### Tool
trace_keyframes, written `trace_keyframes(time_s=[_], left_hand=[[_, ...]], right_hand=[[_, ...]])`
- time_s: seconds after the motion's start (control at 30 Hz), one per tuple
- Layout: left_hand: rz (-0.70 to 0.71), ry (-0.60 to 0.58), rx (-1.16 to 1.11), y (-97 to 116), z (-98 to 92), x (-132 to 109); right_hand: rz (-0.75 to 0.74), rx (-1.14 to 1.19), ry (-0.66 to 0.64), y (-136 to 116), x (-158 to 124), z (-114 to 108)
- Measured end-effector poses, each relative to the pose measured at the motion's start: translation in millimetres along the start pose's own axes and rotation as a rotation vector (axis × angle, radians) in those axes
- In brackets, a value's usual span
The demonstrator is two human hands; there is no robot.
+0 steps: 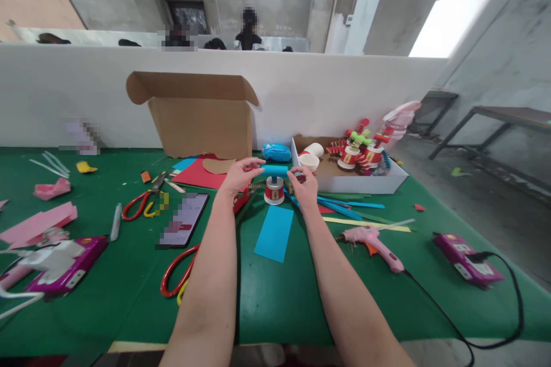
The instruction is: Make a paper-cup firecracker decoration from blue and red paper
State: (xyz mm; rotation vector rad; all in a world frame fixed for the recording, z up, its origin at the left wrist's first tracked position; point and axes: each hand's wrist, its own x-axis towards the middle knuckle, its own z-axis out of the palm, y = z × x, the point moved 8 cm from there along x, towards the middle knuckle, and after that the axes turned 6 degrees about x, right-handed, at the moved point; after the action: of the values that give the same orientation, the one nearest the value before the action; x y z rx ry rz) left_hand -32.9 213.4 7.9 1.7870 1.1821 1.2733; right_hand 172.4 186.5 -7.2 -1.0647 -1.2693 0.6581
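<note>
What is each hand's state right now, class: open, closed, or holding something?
Left hand: holding the left end of the blue roll with its fingertips.
Right hand: holding its right end likewise.

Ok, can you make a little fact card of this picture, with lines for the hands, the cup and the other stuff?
Left hand: left hand pinches one end of a blue roll
Right hand: right hand holds the other end
Cup: red-and-white cup just below the roll; touching or not, I can't tell
Paper: flat blue sheet between the arms
Glue tool: pink glue gun, right of the right arm
Phone: smartphone, left of the left arm
Box: white-sided box holding decorated cups
</note>
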Motion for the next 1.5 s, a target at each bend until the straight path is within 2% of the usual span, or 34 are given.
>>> trace_keyframes(time_s=[0.23,0.37,0.63,0.77,1.17,1.5], left_hand=[[0.014,0.062,-0.008,0.8,-3.9,0.0],[0.091,-0.016,0.003,13.2,3.4,-0.8],[0.126,-0.069,0.083,17.0,13.7,0.3],[0.109,-0.062,0.062,14.0,14.8,0.6],[0.106,-0.053,0.044,4.7,18.7,1.5],[0.115,0.016,0.060,6.7,14.1,3.8]], right_hand=[[-0.032,0.008,0.044,-3.5,0.3,-3.4],[-0.033,0.002,0.063,-4.8,0.1,-5.3],[-0.219,-0.058,-0.074,-20.3,-4.1,7.3],[-0.208,-0.111,-0.113,-15.1,-5.1,11.6],[-0.200,-0.120,-0.109,-9.3,-4.3,12.1],[-0.204,-0.075,-0.103,-11.0,-4.0,11.7]])
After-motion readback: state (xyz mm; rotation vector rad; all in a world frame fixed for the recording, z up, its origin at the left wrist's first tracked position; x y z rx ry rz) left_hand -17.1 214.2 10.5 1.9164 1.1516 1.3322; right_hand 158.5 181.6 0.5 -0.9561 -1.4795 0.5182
